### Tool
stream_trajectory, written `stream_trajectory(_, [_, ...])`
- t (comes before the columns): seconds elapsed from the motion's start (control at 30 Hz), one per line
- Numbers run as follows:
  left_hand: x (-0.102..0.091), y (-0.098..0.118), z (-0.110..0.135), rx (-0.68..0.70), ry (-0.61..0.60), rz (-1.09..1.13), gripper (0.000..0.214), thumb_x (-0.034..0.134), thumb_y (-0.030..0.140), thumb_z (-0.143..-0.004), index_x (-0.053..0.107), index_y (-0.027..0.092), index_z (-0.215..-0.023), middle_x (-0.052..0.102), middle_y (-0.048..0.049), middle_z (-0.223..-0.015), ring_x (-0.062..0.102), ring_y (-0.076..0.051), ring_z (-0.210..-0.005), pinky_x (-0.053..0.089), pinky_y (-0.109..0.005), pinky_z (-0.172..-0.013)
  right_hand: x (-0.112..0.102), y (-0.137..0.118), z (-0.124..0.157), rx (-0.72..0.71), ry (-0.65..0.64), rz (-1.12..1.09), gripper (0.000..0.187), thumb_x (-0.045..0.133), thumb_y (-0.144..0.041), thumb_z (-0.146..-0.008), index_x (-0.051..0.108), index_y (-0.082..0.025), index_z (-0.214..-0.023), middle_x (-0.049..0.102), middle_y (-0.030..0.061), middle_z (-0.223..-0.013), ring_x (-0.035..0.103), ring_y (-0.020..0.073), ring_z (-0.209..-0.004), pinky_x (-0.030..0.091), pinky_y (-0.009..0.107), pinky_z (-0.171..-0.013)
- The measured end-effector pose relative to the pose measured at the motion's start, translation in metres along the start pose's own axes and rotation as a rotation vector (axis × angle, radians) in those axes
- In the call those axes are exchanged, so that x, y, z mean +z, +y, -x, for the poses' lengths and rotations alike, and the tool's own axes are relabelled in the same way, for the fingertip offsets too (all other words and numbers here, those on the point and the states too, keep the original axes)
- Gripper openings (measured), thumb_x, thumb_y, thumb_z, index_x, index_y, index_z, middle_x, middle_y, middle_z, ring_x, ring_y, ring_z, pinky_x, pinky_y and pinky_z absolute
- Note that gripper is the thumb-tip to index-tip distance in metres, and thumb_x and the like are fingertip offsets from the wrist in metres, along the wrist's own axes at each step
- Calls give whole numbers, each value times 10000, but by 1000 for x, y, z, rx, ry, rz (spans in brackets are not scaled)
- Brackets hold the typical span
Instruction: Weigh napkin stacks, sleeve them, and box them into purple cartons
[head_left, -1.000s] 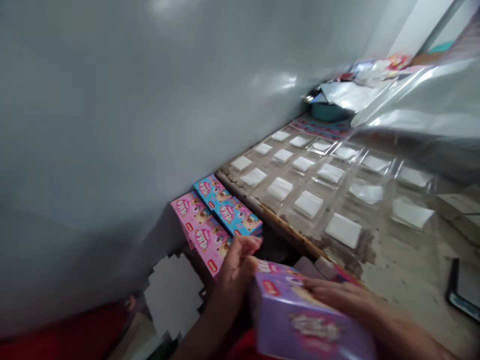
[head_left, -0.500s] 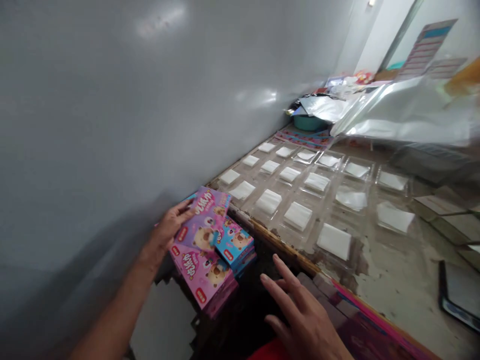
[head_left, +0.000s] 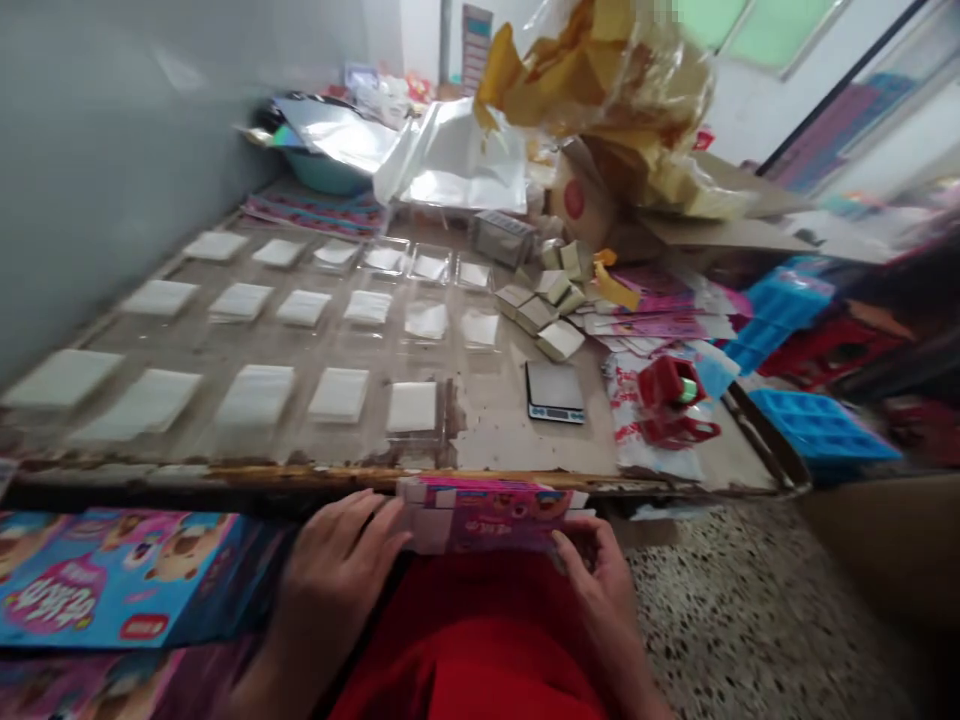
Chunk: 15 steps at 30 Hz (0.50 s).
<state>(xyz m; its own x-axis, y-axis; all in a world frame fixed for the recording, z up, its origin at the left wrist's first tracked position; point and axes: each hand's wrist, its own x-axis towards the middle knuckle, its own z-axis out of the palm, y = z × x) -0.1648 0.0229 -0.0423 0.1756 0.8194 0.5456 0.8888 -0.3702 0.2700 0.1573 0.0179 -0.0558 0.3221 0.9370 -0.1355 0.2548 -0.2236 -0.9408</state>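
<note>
A purple and pink printed cardboard box blank (head_left: 499, 515), with white end flaps, is between the person's red-clothed lap and the table's front edge. My right hand (head_left: 600, 570) pinches its right end, thumb in front and fingers behind. At its left end my left hand (head_left: 341, 555) has its fingers bent together round the edge; the fingertips are partly hidden. Left of that hand lie a blue printed box (head_left: 120, 575) and, below it, a pink printed box (head_left: 97, 685). Stacks of white paper (head_left: 339, 395) lie in rows of clear plastic trays on the table.
A small digital scale (head_left: 555, 392) and a red tape dispenser (head_left: 675, 400) rest on the table (head_left: 495, 440). Small beige boxes (head_left: 540, 312) lie loosely behind. Blue molded trays (head_left: 821, 425) are at the right. A teal basin (head_left: 330, 172) stands by the wall.
The view has swung right. My left hand has left the stacked printed boxes and come to the box blank. My right hand, open before, now grips the blank's other end.
</note>
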Motion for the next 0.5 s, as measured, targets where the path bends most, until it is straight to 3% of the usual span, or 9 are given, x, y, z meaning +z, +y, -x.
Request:
stream_trajectory(0.1, [55, 33, -2, -161, 66, -62, 542, 768, 350, -837, 564, 140, -1293, 578, -221, -1280, 561, -381, -1215, 493, -553, -1016, 3, 13, 3, 60, 44, -56, 467, 747, -468, -811, 553, -190, -1132, 724, 111, -1070, 723, 245, -925, 592, 350, -806])
stream_trajectory(0.2, [71, 38, 3, -217, 124, -4, 721, 806, 355, -802, 454, 181, -1406, 489, -220, -1355, 494, -398, -1292, 465, -587, -1048, 26, 17, 2, 55, 84, -101, 611, 803, -418, -745, 507, -187, -1227, 713, 101, -1089, 708, 234, -939, 572, 349, -835])
stream_trajectory(0.3, [64, 28, 8, -157, 103, 7, 697, 798, 299, -816, 457, 251, -1422, 482, -179, -1370, 518, -369, -1281, 473, -560, -1053, 46, 18, -2, 63, 29, -61, 503, 841, -434, -706, 601, -175, -1064, 708, 38, -865, 650, 191, -728, 535, 297, -696])
stream_trajectory(0.4, [42, 11, 3, -111, 24, 7, 596, 753, 282, -859, 501, 249, -1398, 539, -156, -1327, 588, -324, -1204, 506, -493, -1026, 48, 14, -7, 25, -131, 48, 360, 809, -488, -752, 683, -159, -824, 706, 50, -791, 606, 188, -700, 503, 294, -682])
stream_trajectory(0.5, [7, -2, -17, -25, -98, -45, 438, 716, 325, -888, 605, 257, -1306, 640, -118, -1237, 627, -320, -1128, 478, -498, -1040, 37, 2, -12, 66, -291, -54, 371, 773, -501, -806, 745, -152, -931, 756, 79, -902, 652, 224, -803, 527, 331, -783])
